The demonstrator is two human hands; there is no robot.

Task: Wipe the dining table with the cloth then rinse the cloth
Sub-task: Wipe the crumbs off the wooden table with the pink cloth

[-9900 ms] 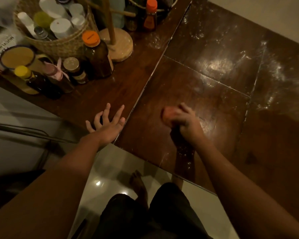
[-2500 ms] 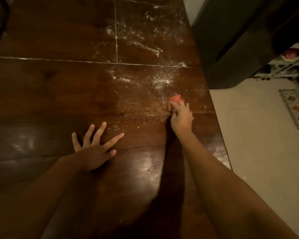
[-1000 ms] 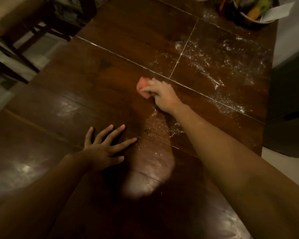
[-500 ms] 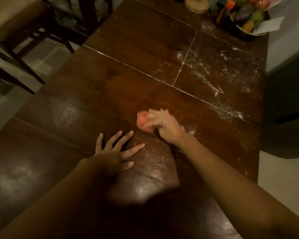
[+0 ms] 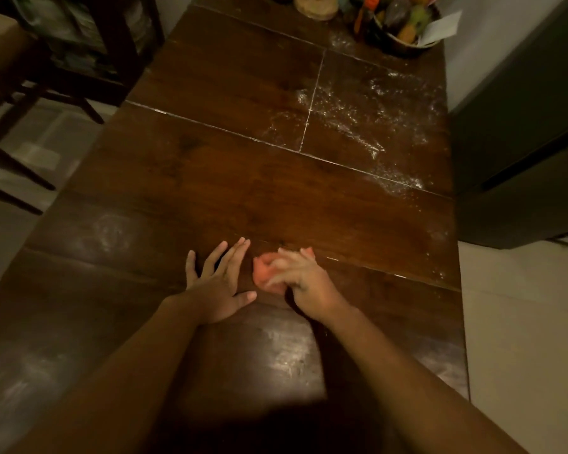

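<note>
Dim, warm light throughout. Soft glare patches shine on the dark desk near the bottom, and a broad shadow pools at the lower edge. The right hand is motion-blurred. Wide-angle bending shows at the edges.

The pink cloth is largely covered by the right hand, whose fingers are smeared by blur. At the far end of the table, a bowl and a round wooden base are cropped by the top edge, and the bowl's contents are too dim to be identified. A chair is cut off at left.
</note>
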